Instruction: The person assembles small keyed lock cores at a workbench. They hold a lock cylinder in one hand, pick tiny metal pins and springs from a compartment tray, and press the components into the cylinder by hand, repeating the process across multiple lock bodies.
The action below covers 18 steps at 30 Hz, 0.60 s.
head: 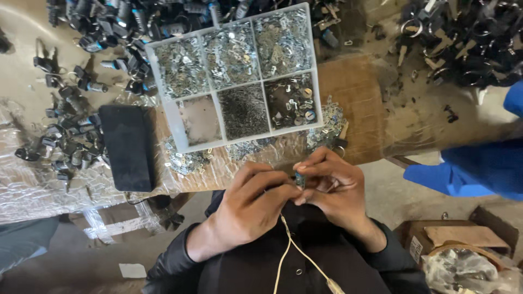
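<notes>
Small metal part (299,178), bluish-grey and mostly hidden, sits pinched between the fingertips of both hands, close to the person's chest. Only the head view shows it, and its exact kind cannot be told. The left hand (253,204) curls inward with thumb and forefinger pressed on the part from the left; the right hand (332,188) meets it from the other side, its fingers bent and closed over the same piece, so that the two hands touch at the tips.

Just beyond the knuckles lies a wooden board (354,92) wrapped partly in clear film, and on it a white compartment tray (169,117) with six cells: three far cells heaped with small silvery stampings, and three near cells holding a thin grey scatter, fine dark pins, and mixed round bits. Loose silvery pieces (185,160) lie spilled around the tray's near edge. To the left of the left hand, a flat black case (128,147) rests on the board's end. Farther left and beyond, many dark lock cylinders (65,136) are strewn about; another dark heap with keys (463,38) lies far to the right. A blue sleeve (479,169) of another person reaches in on the right. A pale cord (297,253) hangs down the dark jacket below the hands, and an open cardboard box (463,237) stands low at the right.
</notes>
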Each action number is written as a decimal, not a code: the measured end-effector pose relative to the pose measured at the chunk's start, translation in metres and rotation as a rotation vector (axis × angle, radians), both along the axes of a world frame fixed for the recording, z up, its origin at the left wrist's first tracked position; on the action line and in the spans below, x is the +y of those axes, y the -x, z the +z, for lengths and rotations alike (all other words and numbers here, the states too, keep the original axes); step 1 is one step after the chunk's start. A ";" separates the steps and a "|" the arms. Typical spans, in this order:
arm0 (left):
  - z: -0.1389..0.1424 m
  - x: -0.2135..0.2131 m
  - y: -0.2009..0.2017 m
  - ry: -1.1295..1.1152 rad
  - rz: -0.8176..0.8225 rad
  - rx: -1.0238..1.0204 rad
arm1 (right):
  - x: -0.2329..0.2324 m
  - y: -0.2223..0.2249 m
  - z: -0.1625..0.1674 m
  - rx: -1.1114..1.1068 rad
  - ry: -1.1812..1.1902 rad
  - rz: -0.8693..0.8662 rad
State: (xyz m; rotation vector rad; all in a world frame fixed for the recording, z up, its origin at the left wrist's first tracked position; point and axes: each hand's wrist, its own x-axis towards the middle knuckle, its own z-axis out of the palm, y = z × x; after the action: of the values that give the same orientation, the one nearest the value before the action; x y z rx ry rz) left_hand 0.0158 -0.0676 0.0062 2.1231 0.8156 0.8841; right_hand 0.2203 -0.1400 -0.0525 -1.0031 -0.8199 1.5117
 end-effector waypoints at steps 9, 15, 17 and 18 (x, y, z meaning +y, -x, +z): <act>-0.004 -0.005 -0.002 0.131 -0.111 0.003 | -0.013 -0.007 -0.001 -0.035 0.037 -0.023; -0.012 -0.010 -0.008 0.825 -0.021 -0.068 | -0.011 -0.021 0.005 0.098 0.086 0.049; -0.016 -0.010 -0.017 0.729 -0.007 -0.093 | -0.016 -0.036 0.006 0.083 0.126 -0.099; -0.019 -0.010 -0.022 0.683 0.000 -0.103 | -0.020 -0.044 0.006 0.116 0.080 -0.221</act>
State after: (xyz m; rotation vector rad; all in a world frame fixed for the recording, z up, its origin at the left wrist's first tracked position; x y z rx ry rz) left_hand 0.0379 -0.0776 -0.0123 1.4689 0.9037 0.5913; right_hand 0.2643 -0.1599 -0.0467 -1.0195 -0.5513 1.4068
